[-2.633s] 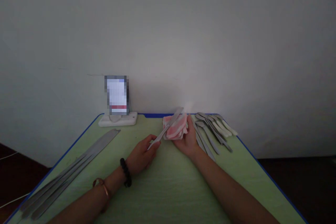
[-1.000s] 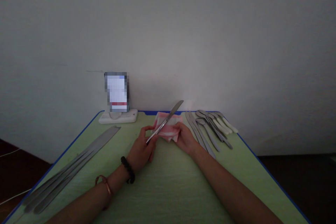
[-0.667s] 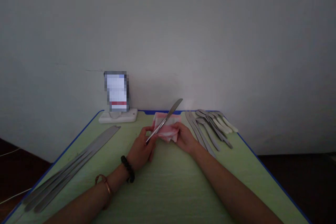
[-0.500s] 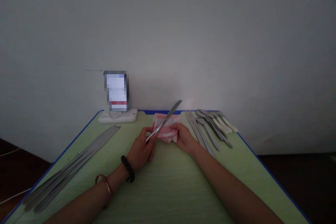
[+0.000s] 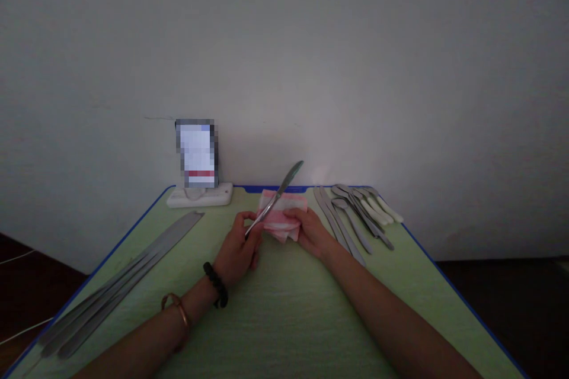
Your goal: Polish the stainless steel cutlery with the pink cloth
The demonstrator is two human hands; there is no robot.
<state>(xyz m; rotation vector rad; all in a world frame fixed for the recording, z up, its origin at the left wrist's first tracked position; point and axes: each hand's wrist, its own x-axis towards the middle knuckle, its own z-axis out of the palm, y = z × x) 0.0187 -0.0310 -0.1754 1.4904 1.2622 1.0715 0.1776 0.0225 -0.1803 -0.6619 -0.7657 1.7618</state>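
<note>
Grey wall rises beyond the far edge of our pale green, blue-trimmed tabletop. Going by how things lie, we judge the work to be partway through, with one knife in hand: our left hand pinches its handle, the blade slanting up toward the far edge, while our right hand grips a pink-and-white cloth behind it, near that edge's middle. Whether blade and cloth touch, we cannot tell. This knife is not yet set down; of the pieces lying around, we cannot say which are done and which are left. Counting, we have one knife held and one cloth. Along the left edge lie at least three long flat metal pieces, overlapping too closely for a sure number. Toward the far right corner we count two slender metal pieces, one separate spoon, an overlapping pile with spoons in it, and at least two white-handled utensils. Near the far left corner, one phone-like device stands on one white block.
</note>
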